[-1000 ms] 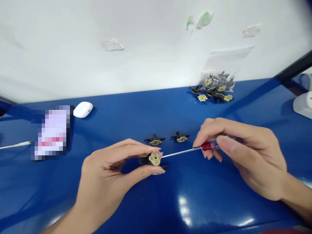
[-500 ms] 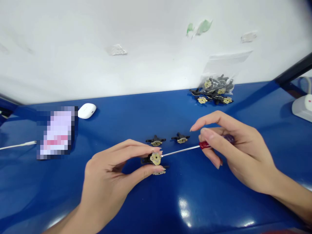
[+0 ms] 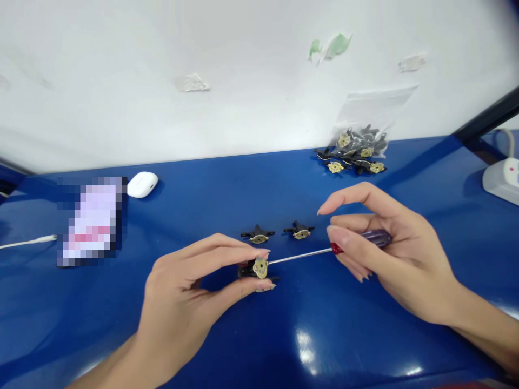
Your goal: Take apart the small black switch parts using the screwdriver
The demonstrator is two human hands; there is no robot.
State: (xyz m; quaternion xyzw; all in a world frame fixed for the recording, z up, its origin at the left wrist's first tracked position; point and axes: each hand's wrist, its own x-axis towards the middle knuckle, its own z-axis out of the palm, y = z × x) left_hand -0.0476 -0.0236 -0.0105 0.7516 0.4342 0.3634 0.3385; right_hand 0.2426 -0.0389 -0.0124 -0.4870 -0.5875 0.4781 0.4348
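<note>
Between thumb and fingers, my left hand (image 3: 194,292) pinches a small black part with a round brass-coloured plate (image 3: 260,268), its plate turned to the right. My right hand (image 3: 385,254) is closed around the handle of a screwdriver (image 3: 300,255), index finger lifted off. The thin metal shaft points left, and its tip meets the right edge of the brass plate. Behind the held part lie two similar black parts, a left one (image 3: 258,235) and a right one (image 3: 299,230). Another such part (image 3: 265,288) is mostly hidden under my left thumb.
At the back right, a clear plastic bag (image 3: 375,111) holds several such parts, with more loose parts (image 3: 335,167) before it. A phone (image 3: 93,216) with a white cable (image 3: 28,242) and a white earbud case (image 3: 142,185) lie left. A white power strip (image 3: 503,178) sits far right.
The right fingers have shifted on the screwdriver handle, which looks turned and covers less red. The held part has tilted slightly; the tip stays at its plate.
</note>
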